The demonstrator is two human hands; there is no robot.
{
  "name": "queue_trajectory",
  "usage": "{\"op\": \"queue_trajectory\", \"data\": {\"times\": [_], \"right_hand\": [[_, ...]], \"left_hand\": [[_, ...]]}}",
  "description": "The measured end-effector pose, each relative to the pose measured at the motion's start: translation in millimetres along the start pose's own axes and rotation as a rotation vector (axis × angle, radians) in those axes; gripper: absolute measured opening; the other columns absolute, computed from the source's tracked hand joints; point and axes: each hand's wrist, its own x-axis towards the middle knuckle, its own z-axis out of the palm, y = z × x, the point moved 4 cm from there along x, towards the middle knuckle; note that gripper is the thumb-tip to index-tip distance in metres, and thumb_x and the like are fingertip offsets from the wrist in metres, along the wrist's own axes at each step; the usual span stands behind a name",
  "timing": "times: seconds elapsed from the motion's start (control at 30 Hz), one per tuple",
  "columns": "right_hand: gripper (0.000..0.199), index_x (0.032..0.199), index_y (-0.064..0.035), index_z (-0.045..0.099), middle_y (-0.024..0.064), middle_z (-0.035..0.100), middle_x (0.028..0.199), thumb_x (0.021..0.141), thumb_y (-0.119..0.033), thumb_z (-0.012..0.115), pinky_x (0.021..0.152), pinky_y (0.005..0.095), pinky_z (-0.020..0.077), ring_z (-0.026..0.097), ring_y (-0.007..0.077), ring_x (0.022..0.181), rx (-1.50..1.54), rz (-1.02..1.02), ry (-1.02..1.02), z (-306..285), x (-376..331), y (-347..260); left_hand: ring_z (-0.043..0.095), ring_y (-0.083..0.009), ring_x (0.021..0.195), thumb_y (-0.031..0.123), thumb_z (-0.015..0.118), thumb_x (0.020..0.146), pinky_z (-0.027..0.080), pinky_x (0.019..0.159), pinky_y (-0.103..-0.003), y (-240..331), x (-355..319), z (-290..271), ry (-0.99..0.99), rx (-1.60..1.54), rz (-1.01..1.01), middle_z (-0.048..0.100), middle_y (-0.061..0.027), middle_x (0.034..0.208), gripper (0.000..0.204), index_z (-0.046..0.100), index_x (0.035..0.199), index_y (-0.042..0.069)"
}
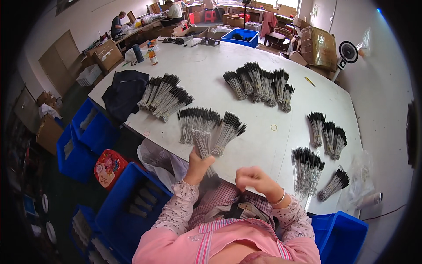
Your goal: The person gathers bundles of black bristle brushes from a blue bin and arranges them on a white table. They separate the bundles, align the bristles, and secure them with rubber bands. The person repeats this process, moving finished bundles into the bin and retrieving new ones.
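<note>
Left to right: the blue bin [132, 198] beside the desk [263, 145] holds more bundles. The left hand [198, 165] has its grip closed around a brush bundle [202, 143], upright over the desk edge; loosened, it could spill. The right hand [255, 178] is curled, seemingly empty.

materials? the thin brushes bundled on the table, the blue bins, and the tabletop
Bundles of thin black-tipped brushes: stems look like grey twisted metal wire, tips like dark synthetic bristle; too small to be sure. The left hand holds one such bundle. Blue rectangular bins: moulded plastic, by the even colour and slight sheen. White tabletop: smooth matt surface, probably laminate or painted board.
</note>
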Motion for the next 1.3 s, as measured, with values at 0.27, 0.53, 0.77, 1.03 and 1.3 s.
{"op": "queue_trajectory", "data": {"times": [0.27,0.53,0.77,1.03,1.3], "right_hand": [[0.036,0.124,0.0027,0.053,0.0162,0.058,0.124,0.09,-0.005,0.055,0.109,0.0457,0.0279,0.058,0.0287,0.113,0.09,-0.233,0.833,-33,21,29],[0.03,0.114,-0.0042,0.062,0.0098,0.07,0.1,0.085,0.002,0.058,0.11,0.0483,0.0237,0.066,0.0196,0.097,-0.554,-0.247,0.814,-27,12,29],[0.064,0.109,0.0032,0.064,0.012,0.069,0.101,0.07,-0.046,0.076,0.103,0.0448,0.0317,0.064,0.021,0.099,-0.158,-0.077,0.718,-36,7,37],[0.066,0.102,0.0037,0.067,0.0177,0.07,0.083,0.067,-0.052,0.074,0.102,0.0501,0.0343,0.069,0.026,0.081,-0.645,0.151,0.483,-40,9,11],[0.039,0.085,-0.0003,0.072,0.0138,0.065,0.064,0.08,-0.039,0.067,0.057,0.0314,0.0491,0.059,0.019,0.053,-0.616,0.352,0.46,-48,15,54]], "left_hand": [[0.053,-0.0106,0.08,0.003,0.065,0.066,0.045,0.073,-0.025,-9,-35,63,-0.054,-0.02,0.002,0.055,-0.0019,0.092,0.05,0.05,0.114,-0.002],[0.055,-0.0106,0.093,-0.002,0.063,0.065,0.045,0.08,-0.025,-9,-30,54,-0.048,0.033,-0.01,0.057,-0.0041,0.106,0.056,0.05,0.12,-0.001],[0.061,-0.0191,0.09,0.004,0.066,0.065,0.049,0.075,-0.032,-21,-26,58,-0.025,0.231,0.015,0.062,-0.0075,0.098,0.053,0.05,0.116,0.0],[0.062,-0.0397,0.078,0.018,0.066,0.067,0.049,0.066,-0.051,-8,-40,60,-0.31,0.945,0.165,0.063,-0.0184,0.081,0.037,0.052,0.1,0.01],[0.063,-0.0295,0.082,0.023,0.076,0.063,0.047,0.076,-0.041,4,-48,61,-0.577,1.303,0.63,0.063,-0.0111,0.087,0.045,0.059,0.103,0.011]]}}
